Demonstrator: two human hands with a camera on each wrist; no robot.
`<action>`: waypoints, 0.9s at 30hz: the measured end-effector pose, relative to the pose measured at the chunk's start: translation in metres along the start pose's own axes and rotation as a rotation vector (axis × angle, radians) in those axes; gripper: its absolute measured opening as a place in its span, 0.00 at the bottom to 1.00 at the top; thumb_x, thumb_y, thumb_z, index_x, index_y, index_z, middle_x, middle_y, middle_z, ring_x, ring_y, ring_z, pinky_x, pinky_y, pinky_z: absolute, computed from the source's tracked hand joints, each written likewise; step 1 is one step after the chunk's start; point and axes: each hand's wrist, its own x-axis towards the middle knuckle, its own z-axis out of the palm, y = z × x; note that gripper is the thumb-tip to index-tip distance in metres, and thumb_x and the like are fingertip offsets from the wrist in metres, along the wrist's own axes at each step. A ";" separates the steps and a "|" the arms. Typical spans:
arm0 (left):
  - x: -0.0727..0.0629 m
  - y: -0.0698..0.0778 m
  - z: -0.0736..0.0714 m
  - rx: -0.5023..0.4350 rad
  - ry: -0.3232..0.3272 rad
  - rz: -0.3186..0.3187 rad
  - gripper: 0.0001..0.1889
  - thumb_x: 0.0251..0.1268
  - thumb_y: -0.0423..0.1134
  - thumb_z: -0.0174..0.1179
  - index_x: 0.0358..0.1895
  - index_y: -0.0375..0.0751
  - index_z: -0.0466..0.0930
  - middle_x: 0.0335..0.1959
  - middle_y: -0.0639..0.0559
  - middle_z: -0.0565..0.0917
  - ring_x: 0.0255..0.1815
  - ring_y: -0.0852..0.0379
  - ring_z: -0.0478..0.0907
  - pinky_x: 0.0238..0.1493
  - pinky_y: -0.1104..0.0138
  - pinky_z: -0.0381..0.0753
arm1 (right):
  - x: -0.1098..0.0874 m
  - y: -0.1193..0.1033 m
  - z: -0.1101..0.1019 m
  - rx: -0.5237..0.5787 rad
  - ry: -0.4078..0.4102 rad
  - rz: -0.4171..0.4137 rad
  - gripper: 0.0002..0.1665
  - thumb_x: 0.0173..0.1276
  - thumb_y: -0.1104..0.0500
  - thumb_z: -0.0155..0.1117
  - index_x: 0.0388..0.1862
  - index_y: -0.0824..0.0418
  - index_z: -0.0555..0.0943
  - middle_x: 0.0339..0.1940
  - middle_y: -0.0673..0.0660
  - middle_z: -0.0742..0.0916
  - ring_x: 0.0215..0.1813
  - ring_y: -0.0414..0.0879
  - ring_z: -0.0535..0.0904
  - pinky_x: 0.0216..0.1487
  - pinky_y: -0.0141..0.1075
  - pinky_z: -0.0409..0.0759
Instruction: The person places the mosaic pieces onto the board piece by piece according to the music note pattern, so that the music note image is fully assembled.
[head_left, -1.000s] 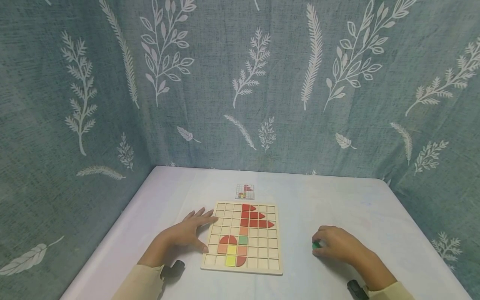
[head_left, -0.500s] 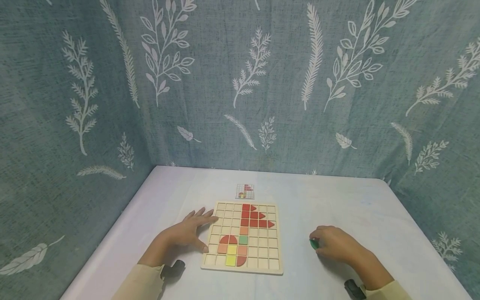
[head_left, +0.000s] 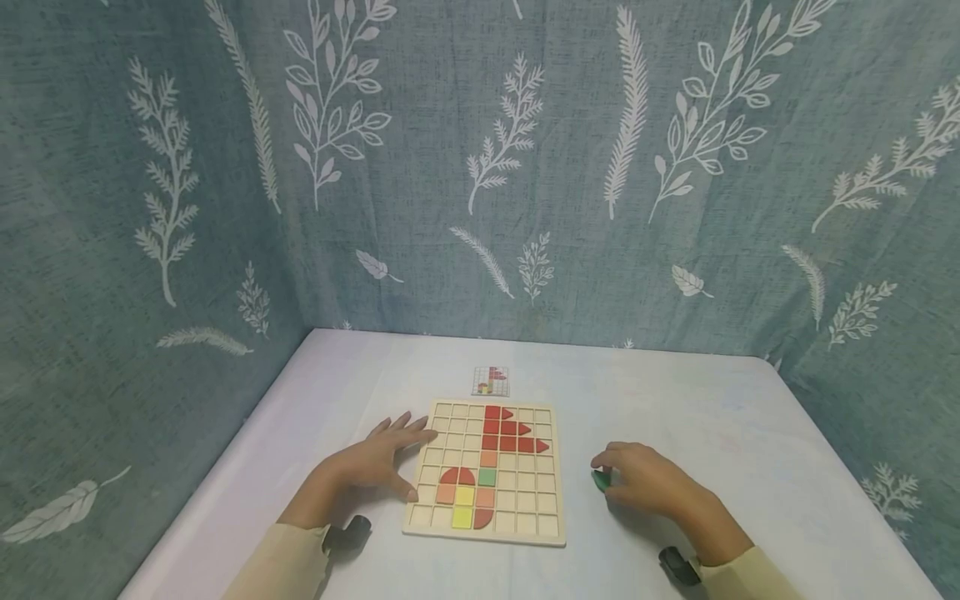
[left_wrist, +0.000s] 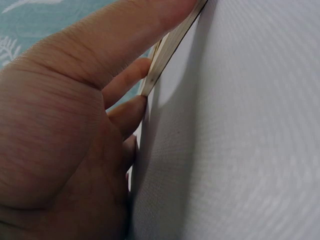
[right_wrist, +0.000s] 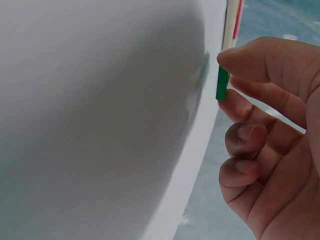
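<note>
A wooden grid board (head_left: pixel 528 482) lies on the white table. Red squares and triangles (head_left: pixel 507 429) form three pennants in its upper part. Lower down sit a green square (head_left: pixel 487 477), yellow squares (head_left: pixel 463 507), orange squares (head_left: pixel 446 494) and red quarter-rounds (head_left: pixel 483 518). My left hand (head_left: pixel 371 461) rests with spread fingers along the board's left edge, the thumb touching the rim near the lower corner. To the right of the board, my right hand (head_left: pixel 648 483) pinches a green tile (right_wrist: pixel 222 85) with a curved edge between thumb and forefinger, held above the table.
Just behind the board lies a small pattern card (head_left: pixel 491 382) printed with a similar coloured design. Blue-green leaf-print cloth (head_left: pixel 577 250) hangs behind the table and on both sides. White tabletop (head_left: pixel 690 400) stretches right of the board.
My right hand has moved left toward the board, carrying the green tile; the tile shows more from under the fingers. The left hand and the board stay in place.
</note>
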 end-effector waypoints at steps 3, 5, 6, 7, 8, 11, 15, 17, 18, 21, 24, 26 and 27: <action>0.000 -0.001 -0.001 0.001 0.009 0.000 0.56 0.29 0.63 0.77 0.73 0.56 0.65 0.77 0.49 0.54 0.78 0.45 0.36 0.73 0.45 0.31 | 0.010 -0.012 -0.001 -0.008 0.012 -0.053 0.17 0.53 0.60 0.73 0.44 0.55 0.87 0.39 0.43 0.83 0.47 0.43 0.80 0.53 0.44 0.79; 0.001 -0.002 -0.001 0.002 0.013 -0.002 0.57 0.28 0.63 0.77 0.73 0.57 0.65 0.78 0.49 0.54 0.78 0.45 0.36 0.74 0.45 0.31 | 0.016 -0.020 -0.001 -0.012 0.020 -0.097 0.16 0.54 0.59 0.72 0.44 0.54 0.87 0.39 0.42 0.83 0.47 0.42 0.79 0.52 0.43 0.80; 0.001 -0.002 -0.001 0.002 0.013 -0.002 0.57 0.28 0.63 0.77 0.73 0.57 0.65 0.78 0.50 0.54 0.78 0.45 0.36 0.74 0.45 0.31 | 0.019 -0.024 -0.001 -0.015 0.022 -0.120 0.16 0.55 0.58 0.72 0.45 0.54 0.87 0.39 0.42 0.83 0.46 0.42 0.79 0.51 0.43 0.80; 0.001 -0.002 -0.001 -0.001 0.013 -0.001 0.57 0.28 0.63 0.77 0.73 0.57 0.65 0.78 0.50 0.54 0.78 0.45 0.36 0.74 0.45 0.31 | 0.022 -0.029 -0.001 -0.012 0.020 -0.143 0.16 0.55 0.58 0.71 0.46 0.54 0.87 0.39 0.41 0.83 0.45 0.41 0.79 0.50 0.42 0.80; 0.001 -0.003 -0.001 -0.002 0.011 0.000 0.57 0.28 0.63 0.77 0.73 0.57 0.65 0.78 0.50 0.54 0.78 0.45 0.35 0.74 0.45 0.31 | 0.025 -0.033 -0.001 -0.010 0.015 -0.162 0.17 0.55 0.58 0.71 0.46 0.54 0.87 0.39 0.40 0.82 0.44 0.40 0.78 0.49 0.42 0.80; 0.001 -0.004 0.000 -0.003 0.005 0.010 0.56 0.29 0.63 0.77 0.73 0.57 0.65 0.78 0.50 0.54 0.78 0.45 0.35 0.74 0.45 0.31 | 0.032 -0.045 0.000 -0.004 0.006 -0.219 0.17 0.56 0.57 0.70 0.46 0.54 0.86 0.37 0.38 0.81 0.41 0.37 0.76 0.47 0.40 0.80; 0.000 -0.005 0.001 -0.001 0.007 0.027 0.56 0.30 0.63 0.76 0.73 0.56 0.65 0.78 0.50 0.54 0.78 0.45 0.35 0.74 0.45 0.31 | 0.039 -0.060 0.004 -0.007 0.009 -0.291 0.14 0.58 0.57 0.69 0.45 0.54 0.86 0.37 0.39 0.80 0.39 0.36 0.75 0.45 0.39 0.79; 0.000 -0.006 0.002 0.002 0.008 0.034 0.56 0.30 0.64 0.76 0.73 0.56 0.65 0.78 0.50 0.54 0.78 0.45 0.36 0.74 0.45 0.31 | 0.041 -0.068 0.006 -0.009 0.012 -0.316 0.14 0.58 0.58 0.69 0.44 0.54 0.87 0.38 0.40 0.81 0.40 0.37 0.76 0.45 0.38 0.80; 0.000 -0.006 0.002 0.005 0.007 0.036 0.56 0.30 0.64 0.76 0.73 0.56 0.64 0.78 0.50 0.54 0.78 0.45 0.36 0.74 0.45 0.32 | 0.043 -0.072 0.007 -0.008 0.009 -0.318 0.13 0.59 0.58 0.69 0.44 0.54 0.87 0.39 0.41 0.82 0.41 0.37 0.76 0.46 0.39 0.80; -0.001 -0.007 0.002 0.008 0.005 0.039 0.57 0.30 0.65 0.75 0.73 0.56 0.64 0.78 0.50 0.53 0.78 0.45 0.35 0.73 0.45 0.32 | 0.046 -0.083 0.010 -0.015 0.004 -0.321 0.14 0.60 0.58 0.68 0.45 0.53 0.86 0.43 0.42 0.83 0.45 0.38 0.78 0.50 0.40 0.80; -0.001 -0.007 0.002 0.002 0.002 0.034 0.57 0.30 0.65 0.75 0.73 0.56 0.64 0.78 0.49 0.53 0.78 0.45 0.35 0.73 0.45 0.31 | 0.048 -0.094 0.013 -0.010 -0.011 -0.313 0.15 0.58 0.57 0.69 0.47 0.51 0.86 0.45 0.41 0.83 0.48 0.39 0.79 0.53 0.40 0.79; 0.000 -0.007 0.003 0.005 0.005 0.032 0.57 0.30 0.65 0.75 0.73 0.56 0.64 0.78 0.49 0.53 0.78 0.45 0.35 0.73 0.45 0.31 | 0.050 -0.102 0.015 0.005 -0.022 -0.312 0.16 0.57 0.57 0.69 0.47 0.49 0.86 0.45 0.40 0.83 0.50 0.39 0.78 0.55 0.41 0.78; 0.000 -0.007 0.003 0.007 0.006 0.032 0.57 0.29 0.65 0.76 0.73 0.56 0.64 0.78 0.49 0.53 0.78 0.45 0.35 0.73 0.45 0.31 | 0.052 -0.106 0.016 0.012 -0.026 -0.319 0.16 0.57 0.57 0.69 0.47 0.49 0.87 0.45 0.39 0.83 0.50 0.39 0.78 0.55 0.40 0.78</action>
